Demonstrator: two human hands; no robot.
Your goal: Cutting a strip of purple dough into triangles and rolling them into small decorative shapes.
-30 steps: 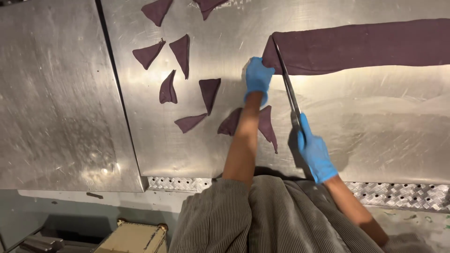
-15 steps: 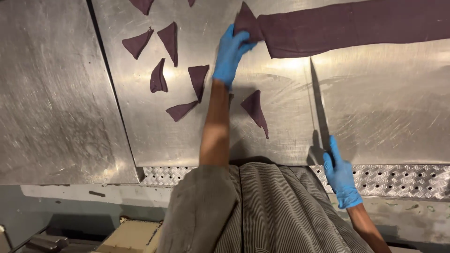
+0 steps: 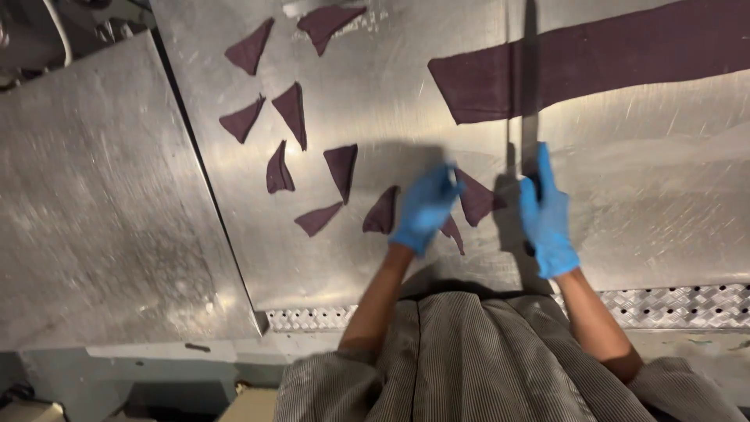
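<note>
Steel worktable [image 3: 101,234], two sheets butted at a dark seam; the left sheet is seen bare of pieces. Right of the seam, a scatter of dark purple triangles [image 3: 294,113] is laid flat on the metal, each apart from its neighbours, the nearest ones lying just under the hands. The left hand [image 3: 426,207], in a blue glove, is blurred with motion; its fingers are seen curled loosely over the triangles closest to the body, and whether a piece is actually pinched cannot be told. A cut triangle [image 3: 475,199] lies between the two hands, touching or nearly touching the left glove. The right hand [image 3: 547,215], also gloved in blue, is wrapped around the handle of a long knife [image 3: 530,94], the forefinger extended along the top; the blade is pointed away from the body and laid across the long purple strip [image 3: 609,62], a short way in from its cut end. The strip runs off the right edge of the view. For a clean piece, the blade is best set at a slant to match the earlier triangles, pressed straight down rather than dragged, since the soft sheet would likely pucker under a sawing stroke. The left hand is judged better kept clear of the blade line, with finished pieces shifted left so none overlap. The strip end should be held flat while the cut is made.
</note>
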